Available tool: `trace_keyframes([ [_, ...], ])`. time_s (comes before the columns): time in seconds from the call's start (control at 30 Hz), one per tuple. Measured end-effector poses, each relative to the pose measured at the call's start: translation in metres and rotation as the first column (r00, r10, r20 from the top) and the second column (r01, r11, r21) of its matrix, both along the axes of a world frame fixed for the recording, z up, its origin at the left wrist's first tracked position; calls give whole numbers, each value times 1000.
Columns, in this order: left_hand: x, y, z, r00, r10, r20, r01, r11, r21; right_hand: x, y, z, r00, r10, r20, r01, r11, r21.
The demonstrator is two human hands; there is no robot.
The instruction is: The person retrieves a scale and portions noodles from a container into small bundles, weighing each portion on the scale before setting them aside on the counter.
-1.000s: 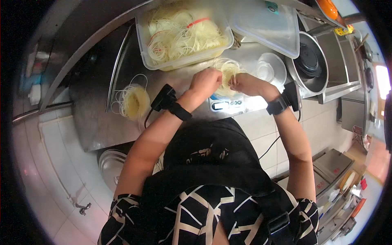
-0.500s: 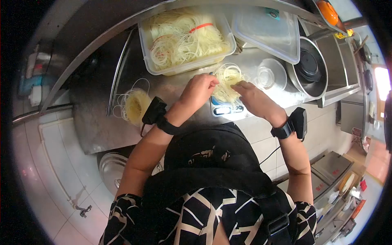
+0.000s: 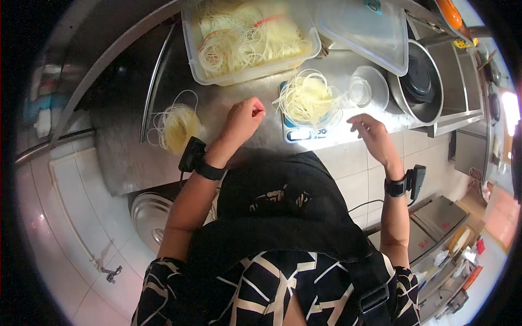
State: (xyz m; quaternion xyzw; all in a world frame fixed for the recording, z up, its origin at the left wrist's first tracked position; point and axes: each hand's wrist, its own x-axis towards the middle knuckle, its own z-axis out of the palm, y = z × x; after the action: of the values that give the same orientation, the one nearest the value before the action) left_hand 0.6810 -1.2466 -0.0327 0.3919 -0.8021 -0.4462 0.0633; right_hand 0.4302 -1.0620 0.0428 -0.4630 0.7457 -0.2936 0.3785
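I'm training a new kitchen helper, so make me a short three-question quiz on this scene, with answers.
1. What stands just right of the digital scale: A, a knife; B, a clear bowl; C, a ladle?
2. True or false: the left hand and right hand are both off the thin noodles on the scale.
3. Fill in: the brightest band in the plastic tub is coloured ____.
Key: 1 B; 2 true; 3 red.

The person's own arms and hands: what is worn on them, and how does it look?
The left hand and right hand are ungloved. Each wrist carries a black strap with a boxy black device; a thin dark cable shows near the right one. The short sleeves are black with cream angular lines.
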Motion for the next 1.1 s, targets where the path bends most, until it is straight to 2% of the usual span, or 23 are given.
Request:
trace_keyframes([
  [0.03,2,2,-3,1000,10,-6,-10,999,34,0,12,-10,999,-45,6,44,993,113],
  [0.1,4,8,-16,1000,16,-12,-15,998,66,6,35,-42,995,-72,66,63,991,120],
  [0.17,1,20,-37,978,115,-174,-117,993,3,19,50,-73,993,22,119,-50,970,237],
  [0.2,-5,26,-38,978,110,-177,-112,994,0,29,50,-76,976,62,208,-113,964,240],
  [0.23,-15,34,-38,934,211,-286,-194,977,88,41,46,-78,951,100,294,-173,957,235],
  [0.27,-23,40,-36,869,314,-383,-261,948,184,54,44,-90,903,27,429,-108,980,167],
  [0.3,-30,41,-26,868,303,-393,-252,951,177,67,38,-96,831,-32,556,-32,994,105],
  [0.33,-36,42,-15,911,108,-397,-161,982,-103,77,34,-97,718,-177,673,100,983,152],
  [0.37,-43,42,-2,933,-81,-350,-60,925,-374,80,29,-94,722,-179,668,113,984,141],
  [0.4,-50,43,8,962,-147,-230,48,922,-385,81,25,-88,513,-356,781,302,927,224],
  [0.43,-56,44,10,959,-154,-239,50,918,-393,81,19,-83,251,-478,842,449,828,336],
  [0.47,-60,45,11,956,-272,-114,192,866,-461,82,14,-76,190,-506,841,606,735,305],
  [0.5,-63,46,10,927,-375,21,333,794,-508,76,14,-76,195,-501,843,611,734,295],
  [0.57,-65,49,2,922,-385,45,354,790,-501,60,10,-76,227,-495,839,706,677,208],
  [0.6,-67,49,-2,913,-398,87,382,762,-522,54,2,-71,323,-565,759,708,676,202],
  [0.77,-64,47,-6,896,-430,109,415,724,-551,26,-43,-70,467,-573,674,669,727,155],
  [0.8,-64,46,-7,897,-428,110,413,723,-554,28,-51,-78,727,-543,420,624,778,-75],
  [0.83,-64,46,-8,892,-442,94,416,722,-553,30,-56,-85,868,-488,89,493,828,-269],
  [0.9,-65,45,-12,889,-452,77,415,722,-554,42,-62,-97,938,-325,-125,255,886,-387],
  [0.97,-65,42,-14,884,-459,89,432,728,-533,53,-70,-111,914,-85,-397,-20,967,-252],
  [1.0,-61,40,-14,887,-453,90,427,730,-534,59,-70,-108,892,-40,-450,-40,985,-168],
  [1.07,-52,36,-10,895,-381,-234,264,873,-410,64,-78,-104,880,26,-475,-71,995,-77],
  [1.1,-48,36,-7,895,-380,-232,264,873,-411,66,-80,-103,865,85,-494,-89,996,17],
])
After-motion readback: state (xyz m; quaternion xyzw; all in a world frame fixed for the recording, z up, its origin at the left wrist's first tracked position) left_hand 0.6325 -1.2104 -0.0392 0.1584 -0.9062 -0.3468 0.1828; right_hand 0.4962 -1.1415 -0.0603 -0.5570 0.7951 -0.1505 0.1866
